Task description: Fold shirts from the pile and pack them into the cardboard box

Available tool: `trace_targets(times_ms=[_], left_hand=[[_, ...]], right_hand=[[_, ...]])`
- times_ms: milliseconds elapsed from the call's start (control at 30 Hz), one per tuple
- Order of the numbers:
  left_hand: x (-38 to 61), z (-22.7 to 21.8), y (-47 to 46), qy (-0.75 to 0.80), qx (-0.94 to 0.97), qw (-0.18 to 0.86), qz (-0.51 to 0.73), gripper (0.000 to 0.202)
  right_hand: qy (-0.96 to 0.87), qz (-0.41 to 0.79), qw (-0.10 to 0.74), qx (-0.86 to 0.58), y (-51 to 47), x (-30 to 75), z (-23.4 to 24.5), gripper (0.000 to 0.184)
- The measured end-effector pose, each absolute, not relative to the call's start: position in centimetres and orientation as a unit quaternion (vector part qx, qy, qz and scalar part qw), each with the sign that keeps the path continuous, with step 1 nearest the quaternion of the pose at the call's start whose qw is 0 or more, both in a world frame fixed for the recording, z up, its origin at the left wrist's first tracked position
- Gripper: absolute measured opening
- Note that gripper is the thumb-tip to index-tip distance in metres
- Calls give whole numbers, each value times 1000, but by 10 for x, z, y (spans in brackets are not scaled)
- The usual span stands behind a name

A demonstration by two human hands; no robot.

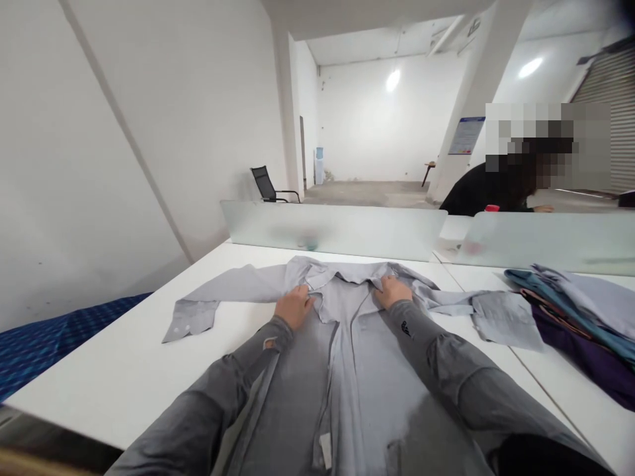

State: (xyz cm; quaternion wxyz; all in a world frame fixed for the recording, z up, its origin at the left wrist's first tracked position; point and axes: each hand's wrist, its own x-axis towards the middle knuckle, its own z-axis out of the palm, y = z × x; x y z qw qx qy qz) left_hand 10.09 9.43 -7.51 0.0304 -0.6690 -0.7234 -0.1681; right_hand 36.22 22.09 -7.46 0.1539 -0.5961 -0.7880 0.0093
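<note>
A light grey long-sleeved shirt (367,350) lies front up on the table, its front open down the middle and both sleeves spread to the sides. At the left side of its collar, my left hand (296,307) has its fingers closed on the cloth. My right hand (394,291) pinches the right side of the collar. The left cuff (191,320) lies flat with small buttons showing. Over to the right, the other cuff (506,317) reaches close to a pile of folded clothes (580,324). The shirt's lower end runs out of view at the bottom.
Frosted glass dividers (342,228) stand along the far edge of the white table (124,357). Beyond them, a person in black (479,185) leans over at the right. A black chair (265,185) stands behind. Blue patterned cloth (64,337) lies at the left.
</note>
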Motion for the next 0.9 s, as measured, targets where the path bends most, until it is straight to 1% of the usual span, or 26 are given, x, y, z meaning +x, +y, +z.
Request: trace_targets(times_ms=[133,167,233,300,333,400,467,533,600,667,767,833,900], left_hand=[[105,-88,150,-730,-657,35,-186,40],[106,-91,162,-730,-656,30,-192,39],[106,-94,187,-730,-651,14,-207,27],[103,-91,211,-735,-637,-7,-232,17],[102,-87,224,-738,-628,-17,-249,15],[99,-75,249,-738,-610,-33,-287,29],[97,-61,268,-731,-599,-42,-325,35],[96,-52,275,-724,-594,-38,-349,26],[93,-51,265,-724,-594,-23,-350,14],[89,-57,241,-724,-604,-4,-333,12],[83,-74,195,-710,-642,4,-290,14],[84,-84,171,-699,-667,-1,-257,19],[92,-89,161,-693,-684,0,-228,26]], right_hand=[[-766,49,184,-614,245,358,-81,29],[-756,66,198,-620,251,359,-80,28],[-733,115,227,-630,265,361,-73,25],[-708,184,260,-630,282,362,-64,19],[-696,223,278,-623,291,360,-59,17],[-673,295,323,-597,307,354,-52,15],[-652,342,375,-564,319,344,-50,14],[-635,363,418,-539,325,335,-52,19],[-625,367,439,-531,324,334,-58,28],[-627,361,435,-537,316,341,-64,31],[-648,340,401,-552,286,366,-77,20],[-705,281,354,-547,256,382,-89,14],[-792,179,283,-510,222,391,-105,21]])
